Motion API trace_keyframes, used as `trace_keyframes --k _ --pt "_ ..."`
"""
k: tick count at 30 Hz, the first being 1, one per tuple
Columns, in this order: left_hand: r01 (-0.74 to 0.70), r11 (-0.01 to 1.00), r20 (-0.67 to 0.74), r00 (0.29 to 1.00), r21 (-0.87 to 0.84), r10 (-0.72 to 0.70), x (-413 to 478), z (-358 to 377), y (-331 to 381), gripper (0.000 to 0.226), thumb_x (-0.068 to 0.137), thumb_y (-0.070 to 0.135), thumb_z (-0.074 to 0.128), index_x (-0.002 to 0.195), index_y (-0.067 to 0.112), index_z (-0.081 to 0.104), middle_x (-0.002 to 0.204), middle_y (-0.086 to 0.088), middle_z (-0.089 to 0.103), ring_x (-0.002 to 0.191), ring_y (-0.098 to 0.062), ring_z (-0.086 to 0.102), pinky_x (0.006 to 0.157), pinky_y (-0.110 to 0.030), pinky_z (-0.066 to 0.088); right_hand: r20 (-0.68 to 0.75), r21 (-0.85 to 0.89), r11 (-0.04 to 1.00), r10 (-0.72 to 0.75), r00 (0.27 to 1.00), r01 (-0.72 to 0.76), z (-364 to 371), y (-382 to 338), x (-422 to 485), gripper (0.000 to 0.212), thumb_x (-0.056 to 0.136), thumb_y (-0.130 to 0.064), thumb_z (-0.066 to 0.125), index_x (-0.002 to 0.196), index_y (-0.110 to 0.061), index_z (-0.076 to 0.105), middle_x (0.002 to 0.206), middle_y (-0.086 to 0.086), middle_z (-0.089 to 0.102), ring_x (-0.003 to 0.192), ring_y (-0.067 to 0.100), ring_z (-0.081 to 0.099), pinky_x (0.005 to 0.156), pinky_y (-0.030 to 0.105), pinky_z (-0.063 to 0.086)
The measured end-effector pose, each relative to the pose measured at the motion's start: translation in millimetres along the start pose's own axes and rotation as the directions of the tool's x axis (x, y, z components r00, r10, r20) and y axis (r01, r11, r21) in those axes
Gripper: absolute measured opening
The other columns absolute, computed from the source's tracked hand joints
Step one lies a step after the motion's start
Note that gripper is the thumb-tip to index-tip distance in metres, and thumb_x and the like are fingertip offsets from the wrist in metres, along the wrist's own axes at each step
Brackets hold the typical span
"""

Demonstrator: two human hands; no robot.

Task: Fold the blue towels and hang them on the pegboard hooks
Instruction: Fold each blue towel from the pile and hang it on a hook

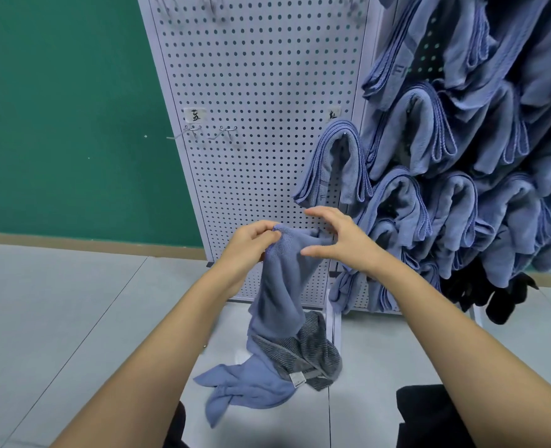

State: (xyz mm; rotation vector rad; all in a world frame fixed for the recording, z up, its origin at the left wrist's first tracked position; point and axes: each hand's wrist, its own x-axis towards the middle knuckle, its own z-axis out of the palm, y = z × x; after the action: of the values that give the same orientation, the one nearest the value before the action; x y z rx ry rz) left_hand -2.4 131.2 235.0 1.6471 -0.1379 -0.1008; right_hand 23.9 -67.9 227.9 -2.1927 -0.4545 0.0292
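1. The left hand (251, 244) pinches the top of a limp blue terry towel (280, 286), fingers clamped on it.
2. The right hand (342, 240) sits just beside, fingers and thumb spread apart (contact with the cloth is unclear).
3. The towel hangs before the white perforated pegboard (251, 76) at its bottom edge, its tail on the grey floor tiles (73, 302).
4. Folded blue towels (335, 163) hang at the pegboard's right edge.
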Motion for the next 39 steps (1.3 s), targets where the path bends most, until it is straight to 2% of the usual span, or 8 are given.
trace_keyframes --k 3,7,15,21,28,33,36,39 --pt "-0.001 1.000 0.050 0.999 -0.003 0.001 -1.2 -3.0 0.2 0.023 0.098 0.007 0.043 0.091 0.014 0.063 0.088 -0.006 0.063 0.085 -0.018 0.054 0.084 -0.034 0.044 0.119 -0.021 1.000 -0.003 0.993 0.005 2.2 0.0 1.3 0.059 0.074 -0.039 0.079 0.127 -0.036 0.052 0.143 -0.014 0.041 0.133 0.005 0.029 0.108 0.029 0.026" --pt "0.013 1.000 -0.008 1.000 0.001 -0.013 0.1 -8.1 -1.8 0.020 0.097 0.008 0.044 0.089 0.014 0.061 0.081 -0.002 0.060 0.080 -0.017 0.052 0.082 -0.035 0.045 0.101 0.063 0.998 -0.033 0.994 0.027 3.1 -3.6 3.5 0.026 0.084 -0.027 0.072 0.089 -0.004 0.063 0.084 0.008 0.064 0.078 0.009 0.055 0.076 0.029 0.043" --pt "-0.065 0.962 -0.064 0.994 0.266 0.085 4.6 -11.3 -20.6 0.019 0.081 0.002 0.071 0.094 0.014 0.064 0.087 -0.001 0.069 0.079 -0.011 0.061 0.080 -0.031 0.052 0.039 -0.317 0.943 -0.093 0.995 0.101 -5.3 -17.4 3.2 0.018 0.084 -0.045 0.065 0.085 -0.027 0.063 0.079 -0.007 0.065 0.078 0.013 0.059 0.071 0.039 0.048" --pt "0.066 0.997 -0.264 0.963 0.049 -0.051 12.9 -1.0 -32.1 0.024 0.085 0.014 0.070 0.106 0.015 0.057 0.100 -0.008 0.064 0.090 -0.019 0.058 0.074 -0.030 0.044 0.016 -0.432 0.893 -0.132 0.991 0.126 -31.1 -68.0 21.5 0.021 0.087 -0.034 0.064 0.082 -0.014 0.062 0.077 0.001 0.062 0.073 0.018 0.053 0.068 0.034 0.044" --pt "0.468 0.802 -0.061 0.849 -0.371 -0.524 -7.0 16.6 -65.2 0.072 0.081 0.054 0.064 0.135 0.013 0.042 0.129 -0.012 0.052 0.094 -0.024 0.056 0.090 -0.038 0.046 -0.173 -0.172 0.983 -0.091 0.981 0.061 -83.1 -132.5 29.1 0.031 0.088 -0.027 0.065 0.063 -0.017 0.050 0.060 -0.004 0.043 0.056 0.007 0.038 0.050 0.018 0.029" --pt "0.333 0.418 0.149 0.898 -0.846 -0.414 -11.4 21.5 -66.3 0.058 0.077 0.050 0.069 0.121 0.013 0.063 0.113 -0.011 0.069 0.096 -0.030 0.066 0.089 -0.040 0.052 -0.347 0.161 0.986 0.010 0.938 0.049 -120.1 -129.1 16.8 0.032 0.088 -0.028 0.066 0.080 0.003 0.060 0.074 0.009 0.052 0.069 0.016 0.048 0.062 0.026 0.039" --pt "0.280 0.529 0.092 0.931 -0.801 -0.354 -4.1 11.9 -39.6 0.033 0.085 0.037 0.066 0.105 0.012 0.070 0.099 -0.010 0.073 0.082 -0.025 0.071 0.066 -0.033 0.059 -0.394 0.379 0.925 0.165 0.904 -0.003 -135.3 -100.2 1.7 0.020 0.090 -0.023 0.064 0.080 -0.006 0.061 0.077 0.012 0.055 0.072 0.021 0.052 0.062 0.030 0.043" --pt "0.303 0.756 0.024 0.934 -0.580 -0.356 8.5 -10.9 -13.1 0.030 0.086 0.028 0.066 0.109 0.008 0.067 0.104 -0.011 0.072 0.091 -0.025 0.068 0.073 -0.035 0.056 -0.384 0.478 0.873 0.309 0.870 -0.099 -141.9 -59.2 -11.9 0.024 0.094 -0.020 0.059 0.091 0.004 0.065 0.090 0.021 0.062 0.082 0.027 0.059 0.071 0.036 0.051"
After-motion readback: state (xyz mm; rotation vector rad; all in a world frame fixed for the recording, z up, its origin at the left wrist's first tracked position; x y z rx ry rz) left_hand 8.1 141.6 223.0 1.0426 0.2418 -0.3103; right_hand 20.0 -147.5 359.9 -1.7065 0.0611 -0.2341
